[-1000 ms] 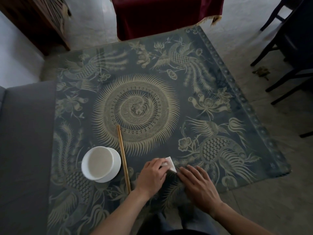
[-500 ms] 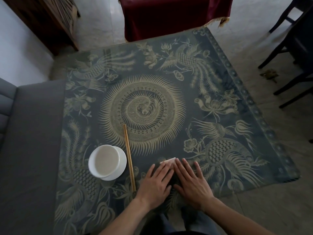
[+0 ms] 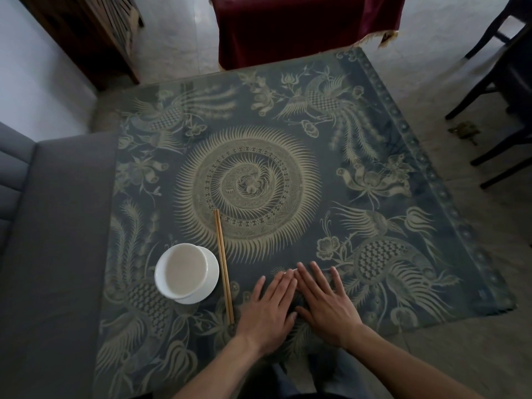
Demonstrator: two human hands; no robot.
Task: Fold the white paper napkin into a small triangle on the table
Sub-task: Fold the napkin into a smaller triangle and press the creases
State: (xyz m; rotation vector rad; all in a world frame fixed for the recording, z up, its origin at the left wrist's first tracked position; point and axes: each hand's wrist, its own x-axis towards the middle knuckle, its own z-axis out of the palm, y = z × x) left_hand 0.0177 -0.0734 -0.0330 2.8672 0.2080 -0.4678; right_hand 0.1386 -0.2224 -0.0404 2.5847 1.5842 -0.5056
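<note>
The white paper napkin (image 3: 289, 271) lies near the front edge of the patterned table (image 3: 374, 156). It is almost wholly hidden under my palms, and only a thin white sliver shows at my fingertips. My left hand (image 3: 270, 303) lies flat on it with the fingers straight and close together. My right hand (image 3: 325, 300) lies flat beside it, fingers spread, with the two index fingers touching. The napkin's folded shape cannot be seen.
A white bowl (image 3: 182, 272) on a saucer stands left of my hands, with a pair of wooden chopsticks (image 3: 223, 266) between them. A grey sofa (image 3: 57, 240) borders the table's left side. Dark chairs (image 3: 503, 82) stand at the right, and a red-draped piece (image 3: 302, 24) beyond the far edge.
One second ago my left hand pinched the raised napkin corner. Both hands have since flattened over the napkin, which now lies pressed down and nearly hidden. The camera view has shifted slightly.
</note>
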